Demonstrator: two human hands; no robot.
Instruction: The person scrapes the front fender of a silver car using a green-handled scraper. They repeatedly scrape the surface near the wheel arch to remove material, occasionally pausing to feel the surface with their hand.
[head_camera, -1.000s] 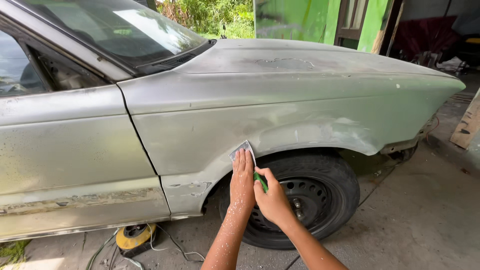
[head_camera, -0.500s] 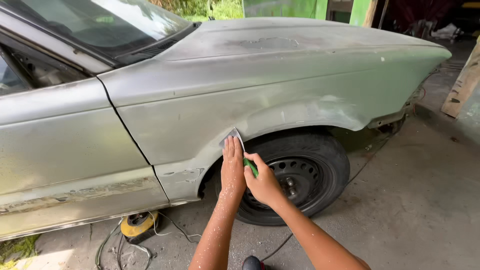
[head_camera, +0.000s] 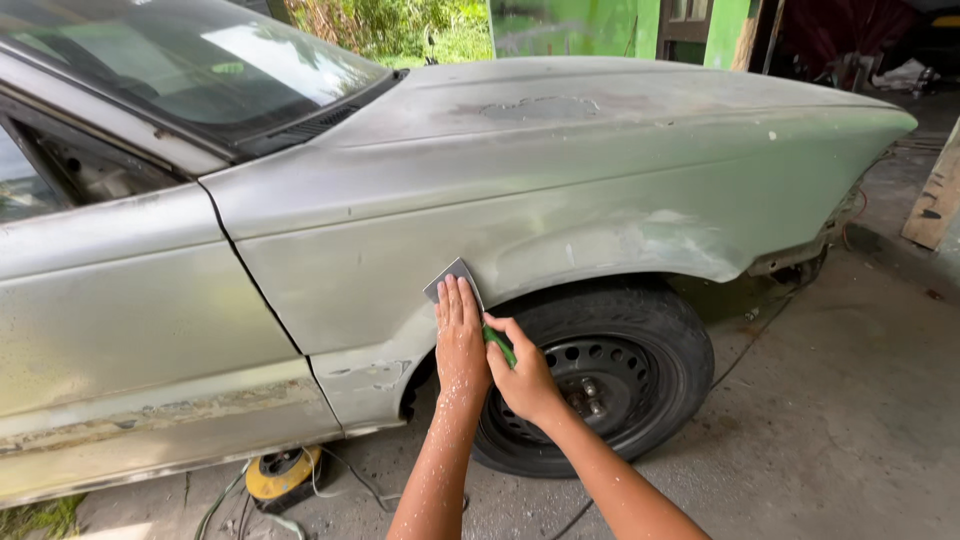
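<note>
My left hand lies flat, fingers together, pressing a grey sheet of sandpaper against the silver fender of a car, just at the rear edge of the wheel arch. Beside it my right hand is closed around a small green object that touches the fender's lip. Both forearms are speckled with pale dust. The fender shows dull sanded patches and lighter filler along the arch.
A black tyre on a steel wheel sits under the arch. The car door is to the left. A yellow power tool with cables lies on the concrete floor under the sill. Wooden boards lean at the right.
Both hands stay on the fender by the wheel arch, the sandpaper shifting slightly along the panel. The view has moved a little.
</note>
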